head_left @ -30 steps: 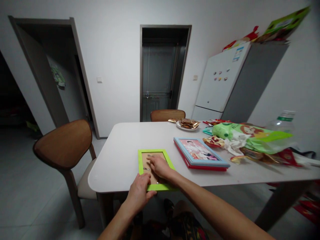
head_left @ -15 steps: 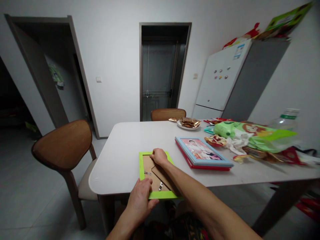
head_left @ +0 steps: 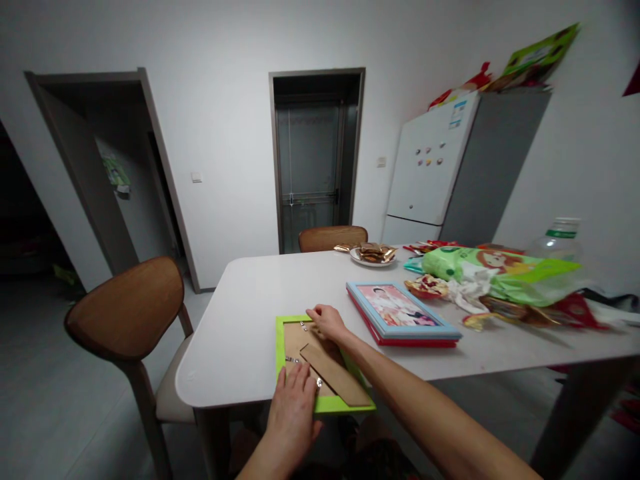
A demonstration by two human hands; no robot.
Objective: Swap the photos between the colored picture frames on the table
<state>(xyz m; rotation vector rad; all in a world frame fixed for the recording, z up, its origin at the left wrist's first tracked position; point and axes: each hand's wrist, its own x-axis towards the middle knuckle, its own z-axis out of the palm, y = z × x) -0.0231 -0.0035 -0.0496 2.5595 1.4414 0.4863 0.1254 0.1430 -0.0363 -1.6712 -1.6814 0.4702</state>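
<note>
We have a bright green frame lying face down on the white desk, right at the edge near us. Its near end pokes out past that edge. On the frame's brown back board there are three little shiny clips, and a long brown flap lies slanted across the board, with its near end over the frame's green side.

Our left hand rests on the near left corner of the frame. Its fingers are on the board and its thumb is out past the near side, so that grip is apart. Our right hand is at the far side of the frame, by the top clip, with the fingers bent. The fingertips are small and dim, so we can't tell if that grip pinches something.

To the right, a light blue frame with a photo sits on top of a red frame. Behind these we see a plate with gold packets on it. Farther right are a piece of red fruit, a crumpled white tissue, a green bag and a clear bottle. A brown chair stands at the left.
</note>
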